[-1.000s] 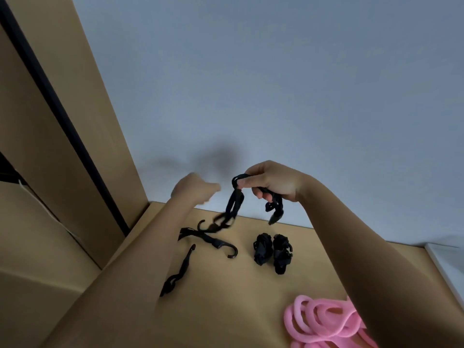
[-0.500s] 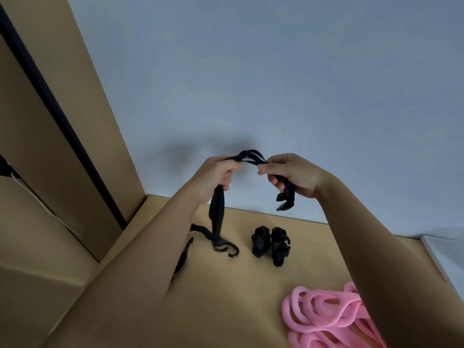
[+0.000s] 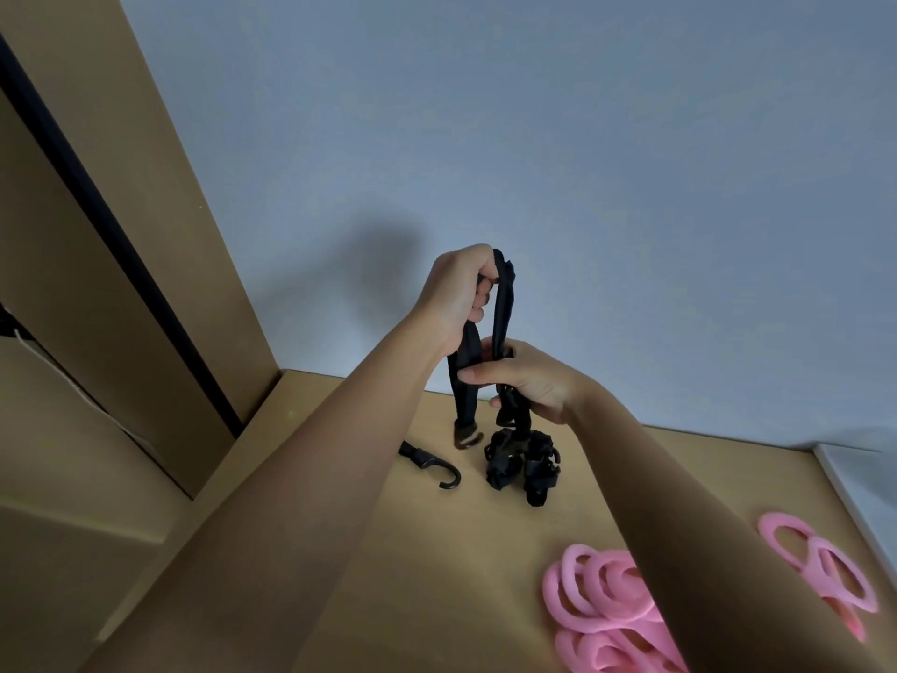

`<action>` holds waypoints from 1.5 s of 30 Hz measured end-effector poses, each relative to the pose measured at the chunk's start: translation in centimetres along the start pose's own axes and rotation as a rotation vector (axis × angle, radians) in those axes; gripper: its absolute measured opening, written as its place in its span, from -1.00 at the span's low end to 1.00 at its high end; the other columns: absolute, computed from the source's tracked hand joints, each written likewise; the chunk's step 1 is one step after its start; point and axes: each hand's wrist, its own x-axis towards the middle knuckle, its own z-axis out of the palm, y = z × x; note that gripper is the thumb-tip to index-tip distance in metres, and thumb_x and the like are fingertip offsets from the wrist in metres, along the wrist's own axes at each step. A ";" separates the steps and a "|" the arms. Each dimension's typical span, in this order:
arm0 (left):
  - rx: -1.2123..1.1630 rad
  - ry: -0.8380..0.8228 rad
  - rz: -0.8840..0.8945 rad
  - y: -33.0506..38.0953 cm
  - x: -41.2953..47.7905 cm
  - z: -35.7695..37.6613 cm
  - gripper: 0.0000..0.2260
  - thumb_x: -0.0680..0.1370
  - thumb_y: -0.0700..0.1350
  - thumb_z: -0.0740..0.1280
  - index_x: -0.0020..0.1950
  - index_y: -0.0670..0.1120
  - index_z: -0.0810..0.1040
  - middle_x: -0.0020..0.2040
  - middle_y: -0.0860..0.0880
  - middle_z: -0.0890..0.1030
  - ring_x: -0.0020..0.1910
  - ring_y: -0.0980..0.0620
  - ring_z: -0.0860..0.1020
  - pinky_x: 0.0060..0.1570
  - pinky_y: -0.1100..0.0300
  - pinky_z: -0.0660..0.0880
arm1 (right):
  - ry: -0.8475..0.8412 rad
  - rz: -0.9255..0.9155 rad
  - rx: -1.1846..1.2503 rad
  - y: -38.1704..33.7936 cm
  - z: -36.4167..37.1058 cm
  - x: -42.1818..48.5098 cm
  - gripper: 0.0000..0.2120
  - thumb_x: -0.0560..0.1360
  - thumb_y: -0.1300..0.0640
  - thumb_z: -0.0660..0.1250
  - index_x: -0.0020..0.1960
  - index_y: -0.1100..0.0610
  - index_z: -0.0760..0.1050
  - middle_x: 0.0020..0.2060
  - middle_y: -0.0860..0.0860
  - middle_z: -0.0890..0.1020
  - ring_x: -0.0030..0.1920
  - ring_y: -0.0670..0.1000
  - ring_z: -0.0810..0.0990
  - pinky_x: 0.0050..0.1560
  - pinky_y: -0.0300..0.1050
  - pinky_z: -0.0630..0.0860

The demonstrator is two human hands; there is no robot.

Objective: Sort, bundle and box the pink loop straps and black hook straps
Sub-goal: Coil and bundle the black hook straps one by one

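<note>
A black hook strap (image 3: 502, 308) hangs folded in the air above the wooden table (image 3: 388, 551). My left hand (image 3: 458, 293) grips its top fold. Lower down, my right hand (image 3: 519, 381) holds both hanging lengths together. One hook end (image 3: 466, 437) dangles blurred just over the table. Two bundled black hook straps (image 3: 522, 463) lie under my hands. Another loose black hook strap (image 3: 434, 466) lies left of them, partly hidden by my left arm. A pile of pink loop straps (image 3: 602, 609) lies at the lower right, with more pink loops (image 3: 825, 565) right of my forearm.
A tall cardboard-coloured panel (image 3: 121, 235) with a dark gap stands at the left. A blue-grey wall (image 3: 582, 187) rises behind the table. A white edge (image 3: 844, 483) runs along the table's right side.
My left hand has risen with the strap's fold, and my right hand has dropped below it to hold the two lengths. The strap now hangs vertically instead of spanning between the hands.
</note>
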 end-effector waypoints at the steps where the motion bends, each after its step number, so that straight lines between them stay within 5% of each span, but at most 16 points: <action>1: -0.008 -0.014 0.003 0.2 -0.1 0.2 -0.91 0.20 -0.17 0.17 -0.45 -0.06 0.24 -0.49 0.02 0.20 -0.48 0.07 0.10 -0.47 0.21 0.04 | 0.006 0.001 -0.013 0.0 0.0 0.0 -0.61 0.26 0.04 0.41 0.05 0.12 0.53 -0.14 -0.06 0.58 -0.14 -0.11 0.52 -0.18 -0.23 0.40; 5: -0.133 -0.063 -0.036 -0.1 -0.1 1.0 -0.78 0.31 -0.20 0.12 -0.51 -0.05 0.18 -0.57 0.05 0.15 -0.56 0.08 0.06 -0.55 0.29 0.05 | -0.003 -0.033 0.016 -0.1 0.1 0.4 -0.45 0.23 0.05 0.46 0.14 0.28 0.47 -0.03 0.18 0.57 -0.05 0.03 0.50 -0.05 -0.16 0.42; 9: -0.207 -0.037 -0.013 0.6 0.0 1.2 -0.80 0.30 -0.20 0.10 -0.44 -0.03 0.09 -0.59 0.04 0.13 -0.52 0.06 0.02 -0.55 0.29 0.04 | 0.093 -0.044 0.119 0.7 0.3 0.6 -0.20 0.23 -0.09 0.46 0.40 -0.06 0.22 0.21 -0.10 0.52 0.19 -0.11 0.48 0.25 -0.01 0.35; 11: -0.256 -0.031 0.007 1.2 0.1 1.2 -0.83 0.20 -0.16 0.12 -0.47 -0.03 0.10 -0.59 0.04 0.13 -0.49 0.05 0.01 -0.55 0.28 0.02 | 0.096 -0.094 0.141 1.1 0.6 0.5 -0.13 0.22 -0.13 0.45 0.44 -0.02 0.17 0.26 -0.03 0.48 0.20 -0.12 0.47 0.22 -0.11 0.35; 15: -0.351 -0.057 0.001 1.9 0.4 1.4 -0.83 0.31 -0.18 0.07 -0.41 -0.01 0.08 -0.58 0.05 0.13 -0.58 0.07 0.06 -0.56 0.30 0.04 | 0.122 -0.121 0.049 1.3 1.6 0.3 -0.33 0.33 -0.04 0.47 0.26 0.33 0.35 0.17 0.36 0.47 0.18 0.23 0.52 0.09 -0.07 0.51; 19: -0.383 -0.072 -0.011 1.8 0.7 1.4 -0.81 0.39 -0.23 -0.01 -0.38 -0.01 0.06 -0.58 0.06 0.12 -0.61 0.09 0.08 -0.57 0.31 0.04 | 0.239 -0.065 0.051 1.4 1.8 0.5 -0.70 0.48 0.18 0.38 0.17 0.23 0.48 0.10 0.21 0.58 0.07 0.19 0.57 -0.13 -0.29 0.51; 24: -0.470 0.010 0.001 1.5 1.1 0.7 -0.80 0.37 -0.22 0.01 -0.43 -0.04 0.08 -0.59 0.05 0.11 -0.61 0.08 0.05 -0.55 0.29 -0.02 | 0.220 0.001 -0.026 2.1 1.8 0.3 -0.69 0.44 0.24 0.37 0.16 0.16 0.43 -0.08 0.22 0.58 -0.08 0.09 0.55 0.01 -0.15 0.45; 28: -0.522 0.131 0.024 1.0 1.7 -0.9 -0.70 0.41 -0.22 -0.01 -0.53 -0.02 0.11 -0.63 0.06 0.11 -0.62 0.09 0.05 -0.52 0.25 -0.05 | 0.253 -0.022 0.091 3.0 1.9 0.2 -0.73 0.42 0.34 0.35 0.08 0.24 0.39 -0.40 0.11 0.47 -0.37 0.03 0.42 -0.23 -0.20 0.42; 33: -0.578 0.233 0.011 -0.9 2.3 -3.9 -0.67 0.43 -0.20 -0.01 -0.56 -0.02 0.17 -0.63 0.07 0.15 -0.63 0.11 0.06 -0.57 0.29 -0.01 | 0.288 0.013 0.063 4.2 1.7 0.2 -0.83 0.41 0.29 0.42 -0.11 0.19 0.43 -0.38 0.01 0.45 -0.37 -0.03 0.43 -0.29 -0.18 0.42; 37: -0.266 0.394 -0.110 -4.6 2.7 -7.2 -0.75 0.46 -0.20 0.06 -0.44 -0.10 0.27 -0.61 0.03 0.28 -0.62 0.06 0.23 -0.47 0.24 0.27 | 0.272 0.043 -0.035 4.4 1.3 0.2 -0.86 0.43 0.31 0.34 -0.20 0.17 0.40 -0.38 0.02 0.42 -0.38 -0.02 0.36 -0.36 -0.22 0.33; 40: 0.334 0.416 -0.352 -7.8 1.9 -9.3 -0.93 0.35 -0.16 0.18 -0.30 -0.15 0.39 -0.27 -0.14 0.46 -0.33 -0.07 0.42 -0.23 0.09 0.32 | 0.207 0.115 -0.290 3.8 0.8 0.4 -0.83 0.41 0.30 0.31 -0.26 0.17 0.34 -0.39 0.03 0.39 -0.41 -0.02 0.33 -0.37 -0.21 0.29; 42: 0.699 0.332 -0.405 -9.1 1.1 -9.7 -0.67 0.37 -0.11 0.24 0.10 -0.17 0.48 0.10 -0.21 0.46 0.04 -0.16 0.47 -0.08 0.05 0.36 | 0.170 0.169 -0.569 3.2 0.4 0.8 -0.82 0.40 0.31 0.30 -0.29 0.17 0.32 -0.39 0.03 0.39 -0.40 -0.02 0.34 -0.37 -0.20 0.27; 43: 0.836 0.252 -0.319 -9.3 0.6 -9.3 -0.51 0.42 -0.09 0.28 0.34 -0.14 0.37 0.30 -0.17 0.39 0.27 -0.17 0.38 0.09 0.02 0.37 | 0.151 0.196 -0.692 2.8 0.4 1.0 -0.85 0.40 0.31 0.28 -0.28 0.18 0.33 -0.38 0.03 0.40 -0.37 -0.01 0.36 -0.37 -0.20 0.27; 45: 0.976 -0.038 -0.047 -8.9 -0.4 -7.4 -0.28 0.43 -0.10 0.38 0.52 -0.05 0.12 0.48 -0.07 0.21 0.48 -0.09 0.13 0.40 0.00 0.20 | 0.104 0.235 -0.867 2.2 0.7 1.4 -0.90 0.40 0.32 0.24 -0.26 0.20 0.36 -0.35 0.05 0.44 -0.32 0.03 0.41 -0.39 -0.21 0.30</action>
